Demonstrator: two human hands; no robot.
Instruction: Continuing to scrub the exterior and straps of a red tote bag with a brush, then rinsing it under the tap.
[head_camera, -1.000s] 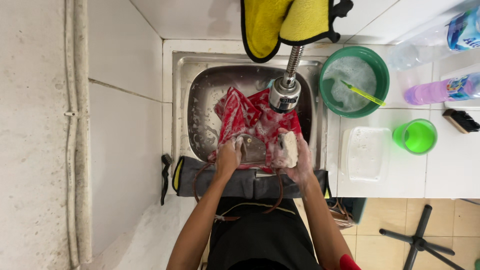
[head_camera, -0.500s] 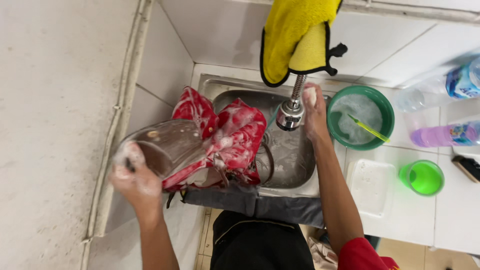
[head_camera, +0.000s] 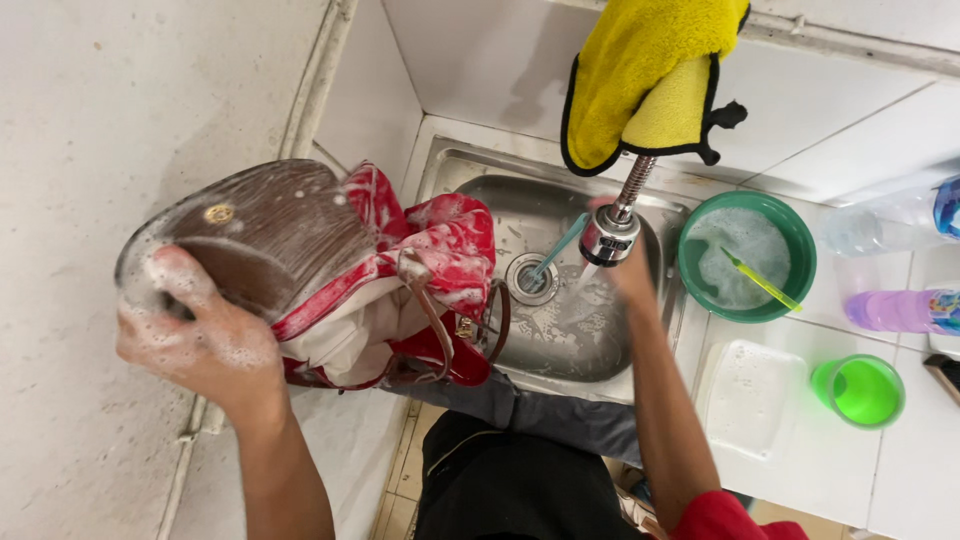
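The soapy red and brown handbag (head_camera: 330, 275) is lifted off to the left of the steel sink (head_camera: 470, 190), just over its left rim, lying roughly level. Its long axis runs left to right: the brown base points left toward the wall, the open mouth with its white lining and brown straps points right toward the basin. The left hand (head_camera: 200, 335), foamy, has its grip clamped around the brown base end and carries the whole weight. The right hand (head_camera: 628, 272) is blurred under the tap head (head_camera: 608, 238); whether its grip is apart or together cannot be told, though it seems to rest at the tap and holds nothing plainly seen.

This looks like the rinsing stage of washing the bag. Bringing the suds under the spout would call for swinging it right, over the drain (head_camera: 530, 277). A yellow cloth (head_camera: 650, 80) hangs above the tap; a green basin (head_camera: 747, 255) of foam sits on the counter (head_camera: 900, 470).
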